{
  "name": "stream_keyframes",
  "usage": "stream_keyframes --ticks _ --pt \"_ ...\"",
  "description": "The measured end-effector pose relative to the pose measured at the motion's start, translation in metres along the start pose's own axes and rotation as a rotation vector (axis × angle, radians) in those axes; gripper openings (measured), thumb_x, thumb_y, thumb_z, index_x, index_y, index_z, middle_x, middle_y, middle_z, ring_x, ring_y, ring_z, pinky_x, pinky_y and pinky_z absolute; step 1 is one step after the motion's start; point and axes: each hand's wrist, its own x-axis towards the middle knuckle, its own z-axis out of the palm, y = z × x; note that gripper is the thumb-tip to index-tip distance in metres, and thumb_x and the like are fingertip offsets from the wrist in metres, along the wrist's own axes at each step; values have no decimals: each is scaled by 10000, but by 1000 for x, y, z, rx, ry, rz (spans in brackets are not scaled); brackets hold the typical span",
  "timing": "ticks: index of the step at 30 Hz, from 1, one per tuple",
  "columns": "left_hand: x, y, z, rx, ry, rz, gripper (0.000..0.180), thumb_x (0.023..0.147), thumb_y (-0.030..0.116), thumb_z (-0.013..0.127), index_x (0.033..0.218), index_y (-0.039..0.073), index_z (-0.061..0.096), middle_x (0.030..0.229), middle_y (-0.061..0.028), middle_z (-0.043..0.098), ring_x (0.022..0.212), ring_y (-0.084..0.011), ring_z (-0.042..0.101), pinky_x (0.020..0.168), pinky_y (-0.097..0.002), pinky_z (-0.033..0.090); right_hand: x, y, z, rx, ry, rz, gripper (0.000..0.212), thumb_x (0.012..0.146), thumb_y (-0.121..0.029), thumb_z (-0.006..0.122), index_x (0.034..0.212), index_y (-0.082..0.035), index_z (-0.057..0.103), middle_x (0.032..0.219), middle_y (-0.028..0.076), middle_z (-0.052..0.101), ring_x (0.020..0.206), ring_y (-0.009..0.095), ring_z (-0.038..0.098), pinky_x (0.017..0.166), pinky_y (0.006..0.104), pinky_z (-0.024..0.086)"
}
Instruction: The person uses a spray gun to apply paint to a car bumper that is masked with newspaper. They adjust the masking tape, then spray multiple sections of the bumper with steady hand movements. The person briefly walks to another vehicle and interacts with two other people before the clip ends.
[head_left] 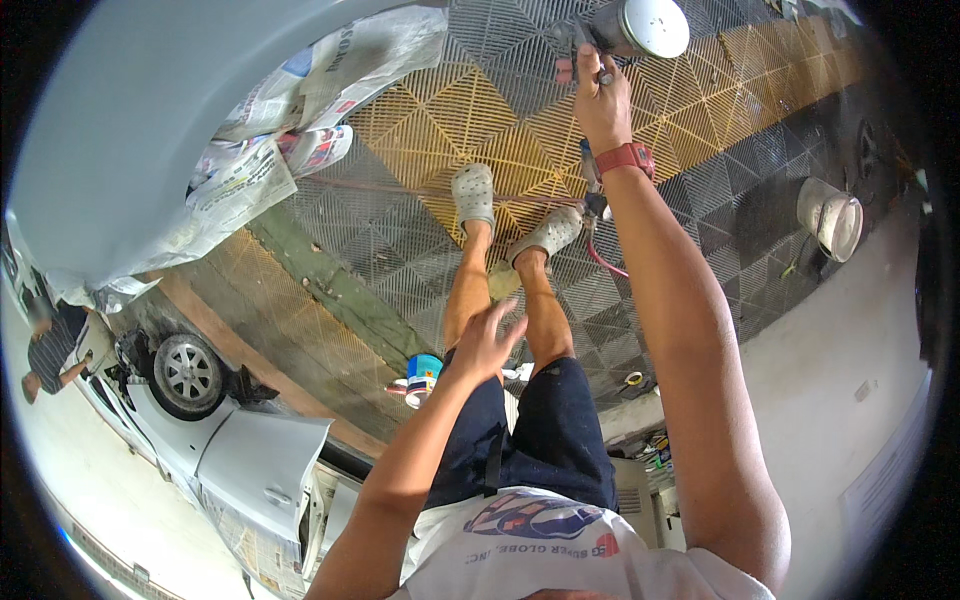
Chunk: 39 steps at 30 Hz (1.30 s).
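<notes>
Two colours of ridged floor tile (425, 120) — dark grey and yellow — lie underfoot, between a pale silver car (250, 455) at lower left, with another person (55, 350) in a dark striped top beside it, and a white wall (790, 370) at right. A smooth grey panel (110, 130) curves across the upper left, creased newspaper (245, 185) along its edge; then come a blue-and-white tin (424, 372), perforated light-grey clogs (473, 195), a thin red hose (605, 262) and a whitish, rounded bucket (825, 220). The hands are well apart. The left hand (485, 345) hovers above the legs, bare, fingers loosely spread. The right hand (605, 105), arm stretched forward, grips a spray gun (622, 30) with a round white lid on its cup, at the top.
</notes>
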Motion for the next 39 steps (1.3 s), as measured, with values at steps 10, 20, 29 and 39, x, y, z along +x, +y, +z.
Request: stream_keyframes --ticks 10,20,29,39 --pt "-56 -71 33 577 -1 -52 706 814 560 855 1377 162 702 1627 -142 458 1543 -403 367 1257 -575 315 1 28 13 58 110 12 636 1095 -573 537 1158 33 719 959 94 811 843 167 719 793 347 549" --pt "-44 -66 36 646 -107 -157 665 823 572 839 1367 207 726 1661 -83 433 1599 -328 296 1279 -688 207 -4 30 29 145 31 -8 602 1107 -547 538 1131 31 706 902 91 788 761 146 717 721 317 553" --pt "-41 -67 30 666 -74 -106 596 806 573 849 1263 196 781 1635 -77 469 1581 -329 329 1268 -675 233 -33 -13 3 147 -240 -83 737 1078 -625 533 1085 87 719 882 168 793 862 266 775 834 404 605" --pt "-38 -59 23 670 -128 -152 574 846 582 810 1277 204 779 1669 -55 432 1600 -295 298 1293 -697 152 -24 -23 -23 41 -5 -113 597 1102 -532 554 1184 33 731 967 139 804 903 219 763 803 365 580"
